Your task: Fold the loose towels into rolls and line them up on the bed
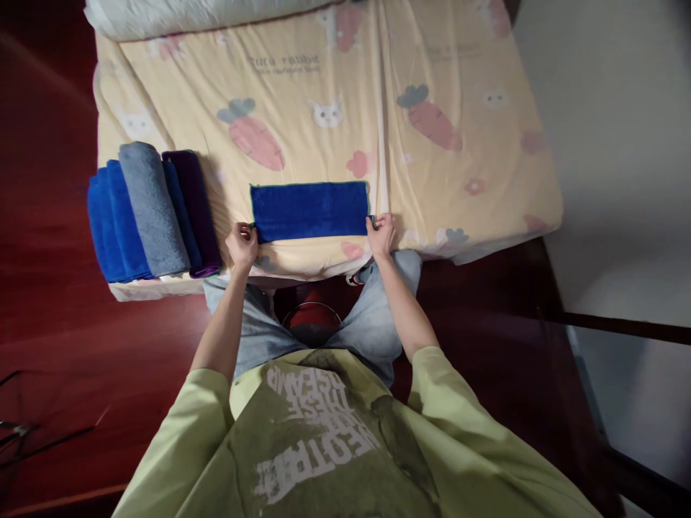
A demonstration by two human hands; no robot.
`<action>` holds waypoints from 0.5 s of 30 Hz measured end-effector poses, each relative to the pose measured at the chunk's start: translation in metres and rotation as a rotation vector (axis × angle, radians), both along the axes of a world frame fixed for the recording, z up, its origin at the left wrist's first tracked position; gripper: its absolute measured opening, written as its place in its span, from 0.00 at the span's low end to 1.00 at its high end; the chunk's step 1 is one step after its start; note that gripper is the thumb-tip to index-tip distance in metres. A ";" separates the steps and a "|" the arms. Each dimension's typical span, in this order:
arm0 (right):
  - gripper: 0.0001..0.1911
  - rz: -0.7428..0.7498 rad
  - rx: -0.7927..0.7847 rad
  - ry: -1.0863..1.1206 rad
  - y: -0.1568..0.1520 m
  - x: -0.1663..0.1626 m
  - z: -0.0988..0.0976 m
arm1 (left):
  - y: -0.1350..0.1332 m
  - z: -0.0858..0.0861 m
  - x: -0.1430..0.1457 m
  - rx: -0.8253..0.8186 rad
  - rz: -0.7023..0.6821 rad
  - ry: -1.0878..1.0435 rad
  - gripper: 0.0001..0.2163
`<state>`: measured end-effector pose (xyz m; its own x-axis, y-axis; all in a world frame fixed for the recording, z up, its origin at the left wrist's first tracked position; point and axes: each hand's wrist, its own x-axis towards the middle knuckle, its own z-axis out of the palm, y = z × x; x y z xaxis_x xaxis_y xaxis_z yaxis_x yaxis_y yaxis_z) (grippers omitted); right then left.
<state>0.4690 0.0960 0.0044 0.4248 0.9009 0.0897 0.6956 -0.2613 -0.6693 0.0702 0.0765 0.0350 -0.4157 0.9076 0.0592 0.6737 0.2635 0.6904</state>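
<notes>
A blue towel (310, 210), folded into a long flat strip, lies on the bed near its front edge. My left hand (242, 243) pinches the strip's near left corner. My right hand (381, 232) pinches the near right corner. Both hands have their fingers closed on the cloth. The towel rests flat on a yellow sheet (335, 86) printed with carrots and rabbits.
A row of folded towels (154, 208), blue, grey and dark purple, lies at the bed's left front corner. A pale rolled blanket (178, 16) lies along the far edge. Dark red wooden floor (48, 230) runs to the left, a pale wall (620, 144) to the right.
</notes>
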 end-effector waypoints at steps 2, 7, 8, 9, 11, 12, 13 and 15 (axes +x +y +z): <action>0.17 0.019 0.040 0.007 -0.003 0.002 -0.001 | -0.004 -0.001 0.002 0.056 -0.013 0.006 0.07; 0.14 0.204 0.154 -0.047 -0.010 0.014 -0.002 | -0.011 -0.006 0.005 0.085 -0.001 0.028 0.07; 0.15 0.265 0.165 -0.080 -0.011 0.017 -0.001 | -0.012 -0.006 0.005 0.083 -0.023 0.036 0.07; 0.16 0.336 0.167 -0.114 -0.013 0.019 -0.001 | -0.014 -0.006 0.005 0.084 -0.057 0.051 0.07; 0.21 0.489 0.153 -0.169 -0.015 0.022 0.001 | -0.016 -0.003 0.004 0.090 -0.150 0.105 0.08; 0.23 0.558 0.146 -0.188 -0.016 0.023 0.002 | -0.017 -0.001 0.003 0.092 -0.209 0.138 0.09; 0.24 0.613 0.143 -0.202 -0.017 0.024 0.004 | -0.018 0.001 0.001 0.088 -0.280 0.169 0.10; 0.25 0.678 0.153 -0.223 -0.020 0.025 0.007 | -0.020 0.006 -0.006 0.065 -0.451 0.210 0.13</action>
